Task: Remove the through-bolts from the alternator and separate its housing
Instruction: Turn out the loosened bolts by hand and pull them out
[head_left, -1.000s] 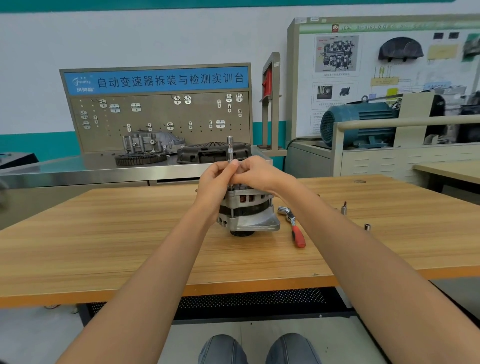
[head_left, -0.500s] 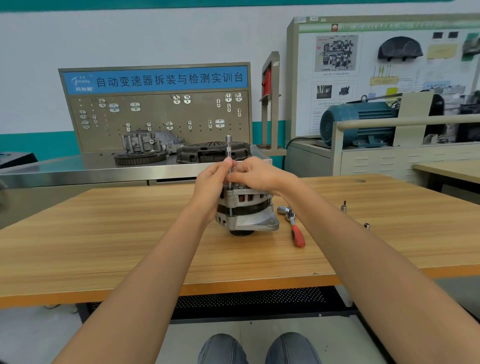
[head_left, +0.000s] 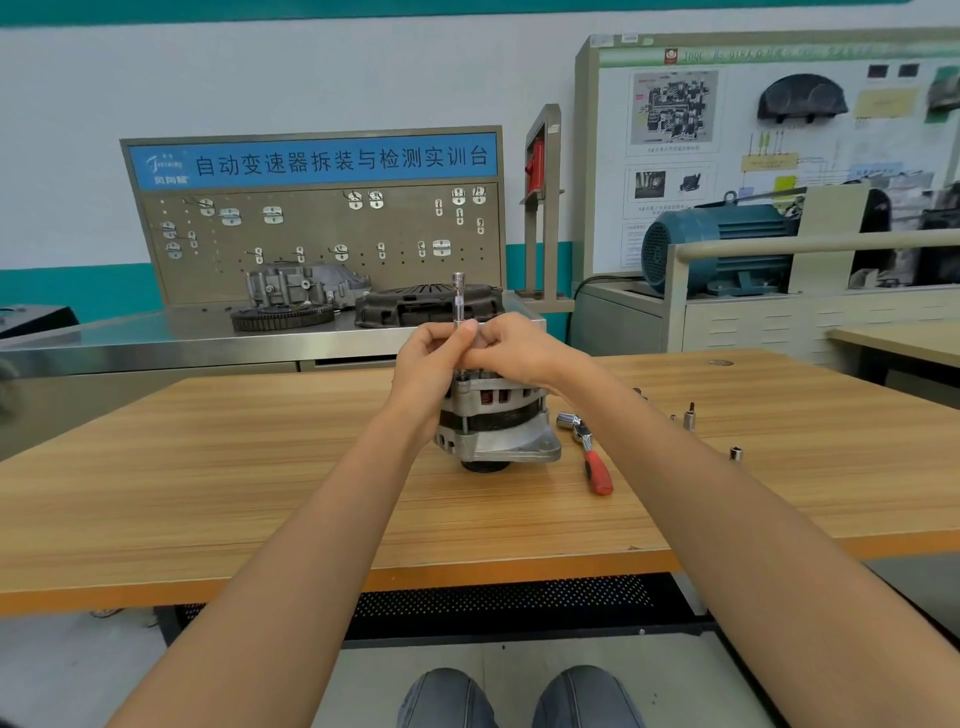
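Both hands sit almost where they were a moment ago, the view having only tipped a touch so that everything rides slightly lower in the picture. At the grip, the left hand (head_left: 434, 358) pinches the upright extension bar (head_left: 458, 300) between thumb and fingertips, and the right hand (head_left: 511, 349) closes its fingers on the same shaft from the other side, the two hands touching one another directly above the alternator (head_left: 496, 423). That bar stands vertical on the top of the alternator, its square-drive end poking up clear of the fingers; its lower end is hidden behind the hands, so I cannot tell what it seats on. Below, the alternator stands upright on the wooden worktop (head_left: 218, 483), pulley end down, with its two housing halves closed together and copper windings showing through the slots. Just right of the alternator lies a ratchet (head_left: 589, 451) with a red handle, its head nearest the alternator. Further right of the alternator, well apart from it, a few small sockets (head_left: 689, 418) stand on the worktop. Behind the alternator, a steel bench (head_left: 156, 338) carries a toothed ring, a gearbox casing and a clutch cover in front of a pegboard.
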